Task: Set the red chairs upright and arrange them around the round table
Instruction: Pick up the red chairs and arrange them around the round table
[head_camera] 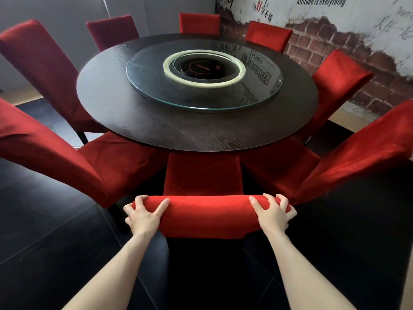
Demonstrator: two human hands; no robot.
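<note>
A red upholstered chair stands upright right in front of me, its seat tucked under the near edge of the dark round table. My left hand grips the left end of its backrest top, and my right hand grips the right end. Several other red chairs stand upright around the table. One is close on the left, another close on the right. More stand along the far side.
A glass turntable with a round cooker in the middle lies on the table. A brick-print wall runs behind the chairs on the right. Dark floor tiles spread around me.
</note>
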